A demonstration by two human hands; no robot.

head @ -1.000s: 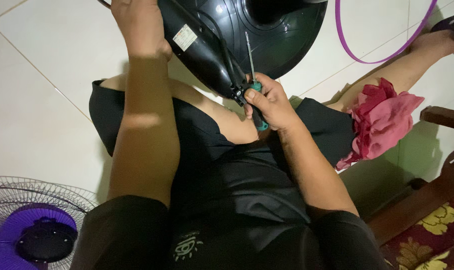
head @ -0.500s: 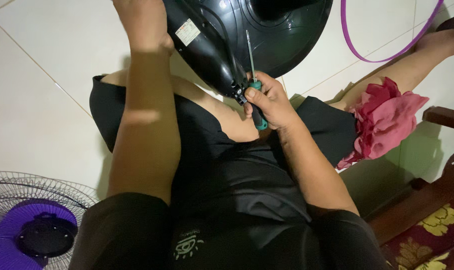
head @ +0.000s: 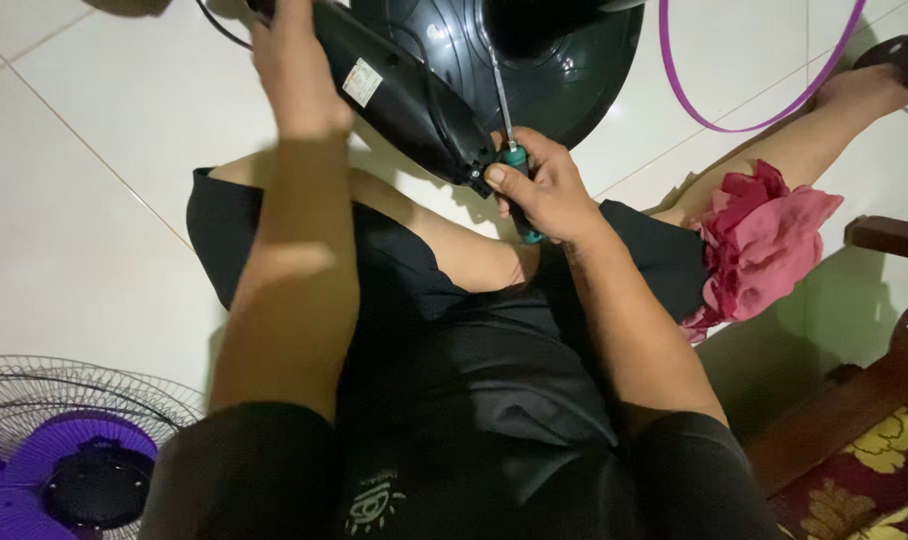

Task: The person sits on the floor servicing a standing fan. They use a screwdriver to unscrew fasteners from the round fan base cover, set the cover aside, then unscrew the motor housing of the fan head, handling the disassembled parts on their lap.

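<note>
My left hand (head: 296, 70) grips the black fan stand column (head: 399, 95) near the top of the view. That column slants down from the round black fan base (head: 559, 75) toward my lap. My right hand (head: 539, 190) is closed around a green-handled screwdriver (head: 519, 165) and also presses against the column's lower end. The screwdriver's metal shaft points up across the base. Its tip is hard to make out against the black plastic.
A wire fan guard with purple blades (head: 64, 460) lies on the white tiled floor at the lower left. A purple ring (head: 734, 115) lies at the upper right. A pink cloth (head: 764, 250) rests by my leg. Dark wooden furniture with a floral cushion (head: 874, 440) stands at the right.
The view has shifted slightly. My left hand sits a little higher on the column. My right hand still holds the screwdriver at the column's lower end.
</note>
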